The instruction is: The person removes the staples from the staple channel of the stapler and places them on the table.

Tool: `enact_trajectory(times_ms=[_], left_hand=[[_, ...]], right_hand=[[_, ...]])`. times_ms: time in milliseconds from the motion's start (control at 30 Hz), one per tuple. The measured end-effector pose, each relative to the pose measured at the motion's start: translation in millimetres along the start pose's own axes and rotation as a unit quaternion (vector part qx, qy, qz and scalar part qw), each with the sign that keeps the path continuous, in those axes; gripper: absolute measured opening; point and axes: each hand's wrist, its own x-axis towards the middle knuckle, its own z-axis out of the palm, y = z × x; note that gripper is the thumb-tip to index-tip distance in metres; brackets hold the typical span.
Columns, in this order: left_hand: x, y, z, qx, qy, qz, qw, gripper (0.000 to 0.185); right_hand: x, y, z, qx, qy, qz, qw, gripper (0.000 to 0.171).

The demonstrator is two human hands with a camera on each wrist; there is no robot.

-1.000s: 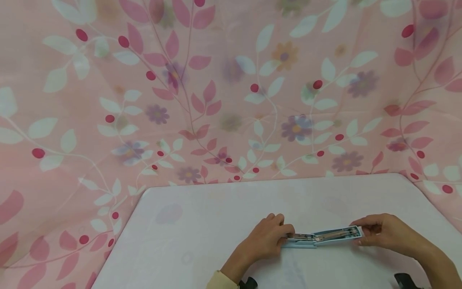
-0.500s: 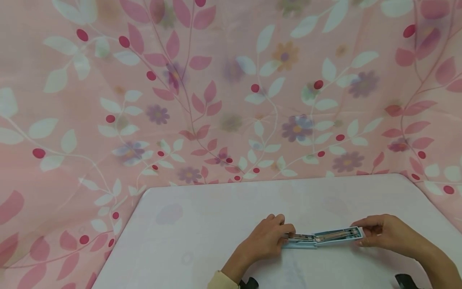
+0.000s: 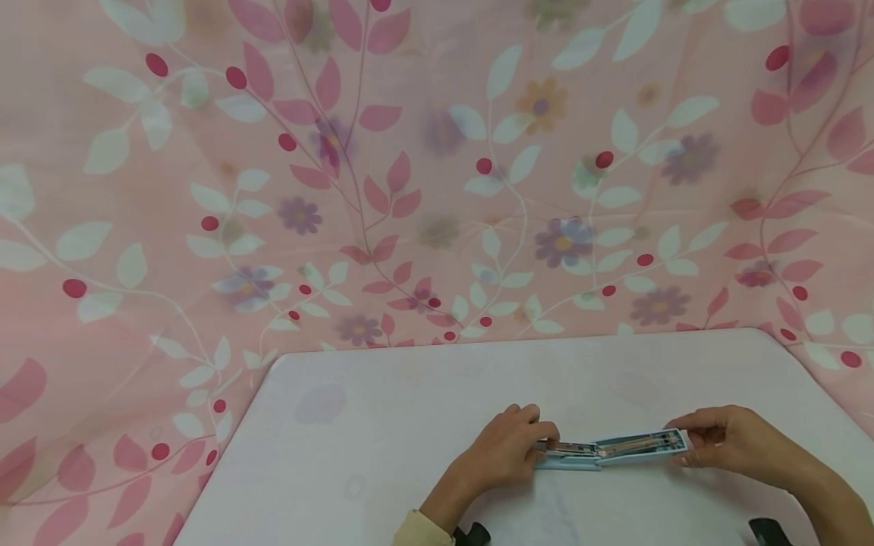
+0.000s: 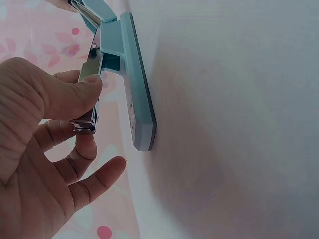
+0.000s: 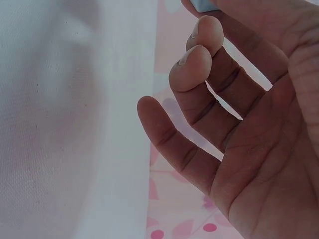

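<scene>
One light-blue stapler [image 3: 608,449] swung open near the table's [image 3: 382,425] near edge, metal staple channel [image 4: 92,94] exposed, contents not discernible. Left hand [image 3: 501,455] pinching the channel's end; right hand [image 3: 727,444] gripping the raised top's tip.

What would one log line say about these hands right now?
left hand: pinches metal staple rail | right hand: holds swung-open top | light blue plastic stapler: base on white table

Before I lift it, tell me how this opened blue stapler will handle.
The stapler is probably rigid plastic and metal, unlikely to flex. Swung open at its hinge, it may flop if lifted by one end. Its flat base on the table should slide, not roll.
</scene>
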Motion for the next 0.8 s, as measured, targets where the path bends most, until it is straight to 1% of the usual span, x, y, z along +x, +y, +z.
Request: enact_trajectory(times_ms=[300, 433, 600, 800], left_hand=[[0.4, 1.6, -1.6, 0.002, -0.011, -0.004, 0.9999, 0.024], [1.5, 1.7, -0.9, 0.004, -0.008, -0.006, 0.9999, 0.023], [1.9, 1.1, -0.7, -0.010, -0.002, -0.008, 0.9999, 0.026], [0.7, -1.1, -4.0, -0.031, 0.006, -0.001, 0.9995, 0.026]], right_hand=[[0.2, -1.0, -0.6, -0.001, -0.004, 0.011, 1.000, 0.040], [0.4, -1.5, -0.6, -0.001, -0.006, 0.014, 1.000, 0.041], [0.2, -1.5, -1.6, -0.004, -0.004, 0.010, 1.000, 0.040], [-0.1, 0.0, -2.3, -0.006, 0.001, 0.001, 1.000, 0.039]])
